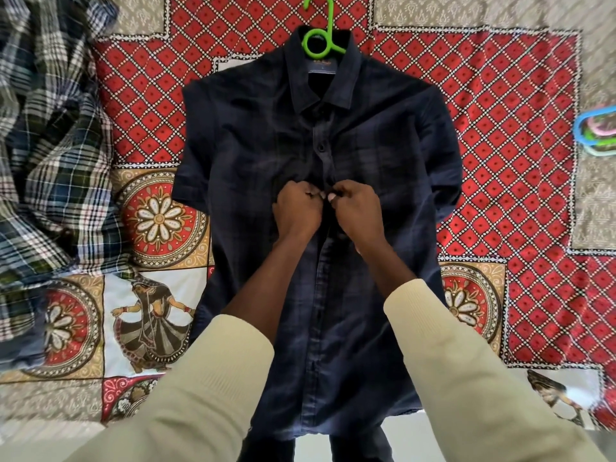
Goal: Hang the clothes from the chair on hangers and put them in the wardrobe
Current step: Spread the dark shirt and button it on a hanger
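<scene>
A dark navy short-sleeved shirt (383, 151) lies flat, front up, on a patterned bedspread (500, 135). A green plastic hanger (318, 35) sits inside its collar, hook pointing away from me. My left hand (296, 208) and my right hand (358, 208) meet at the middle of the button placket. Both pinch the shirt's front edges, fingers curled, at a button about halfway down. One button above them is fastened.
A pile of checked shirts (43, 128) lies on the left of the bed. Several coloured hangers (598, 131) lie at the right edge. The near edge of the bed runs along the bottom of the view.
</scene>
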